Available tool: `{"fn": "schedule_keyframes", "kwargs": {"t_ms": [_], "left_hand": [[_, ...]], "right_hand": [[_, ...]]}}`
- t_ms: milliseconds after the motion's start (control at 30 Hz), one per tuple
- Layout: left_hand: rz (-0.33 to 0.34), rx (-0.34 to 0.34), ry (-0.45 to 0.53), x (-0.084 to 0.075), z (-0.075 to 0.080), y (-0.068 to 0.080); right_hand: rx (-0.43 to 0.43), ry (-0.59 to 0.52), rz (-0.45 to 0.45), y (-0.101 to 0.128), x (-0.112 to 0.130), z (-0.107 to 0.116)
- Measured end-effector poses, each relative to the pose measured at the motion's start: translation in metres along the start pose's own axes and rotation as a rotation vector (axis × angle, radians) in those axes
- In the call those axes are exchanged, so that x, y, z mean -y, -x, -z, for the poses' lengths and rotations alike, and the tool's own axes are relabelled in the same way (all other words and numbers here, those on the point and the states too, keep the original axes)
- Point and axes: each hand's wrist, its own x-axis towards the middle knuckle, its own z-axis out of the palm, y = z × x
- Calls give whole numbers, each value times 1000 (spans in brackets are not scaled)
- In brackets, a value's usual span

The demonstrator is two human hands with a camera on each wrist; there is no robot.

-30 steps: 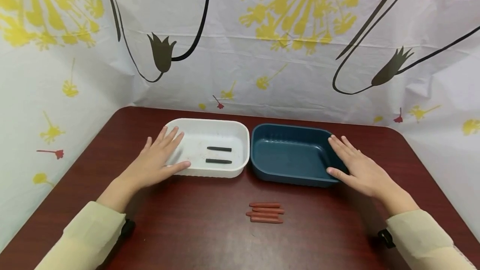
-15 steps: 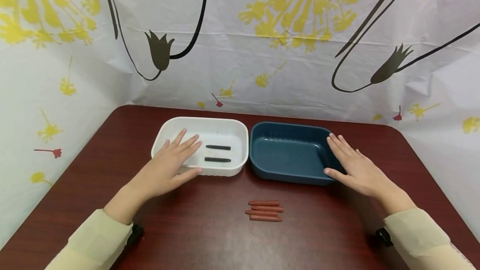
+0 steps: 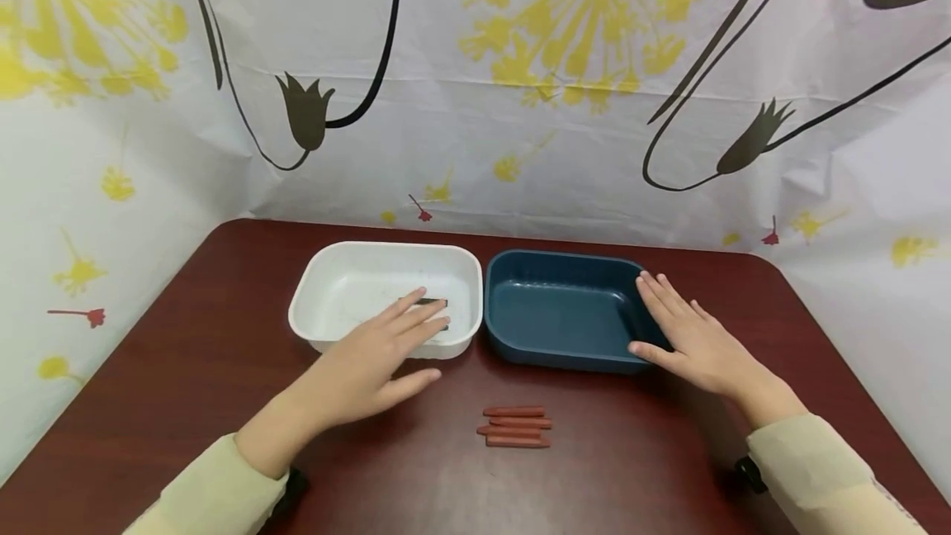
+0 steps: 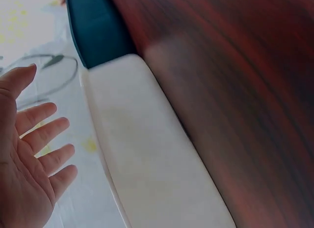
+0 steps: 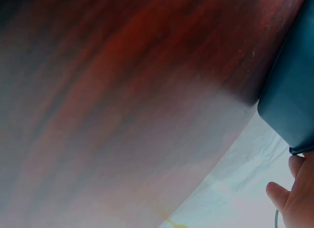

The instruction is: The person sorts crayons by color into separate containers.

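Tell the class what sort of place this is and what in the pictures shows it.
Probably a screened-off tabletop workspace: flower-printed sheeting rises behind and on both sides of a reddish-brown table, which holds a white tray and a dark blue tray side by side.

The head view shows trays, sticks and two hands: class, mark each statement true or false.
1. The white tray stands left of the blue tray. True.
2. The trays are stacked. False: they stand side by side.
3. Four reddish sticks lie on the table. True.
4. The left hand partly hides a dark stick in the white tray. True.
5. Both hands hold sticks. False: the left hand and the right hand hold nothing, with fingers extended.
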Motion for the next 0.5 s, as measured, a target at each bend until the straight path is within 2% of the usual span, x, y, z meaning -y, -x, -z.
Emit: {"fn": "schedule_keyframes", "kwargs": {"t_ms": [300,500], "left_hand": [[-178,48,-32,-31,-13,-14],[-252,152,-22,-44,-27,-24]], "right_hand": [[15,-38,-11,3,-3,5],[20,-74,7,6,-6,4]]}}
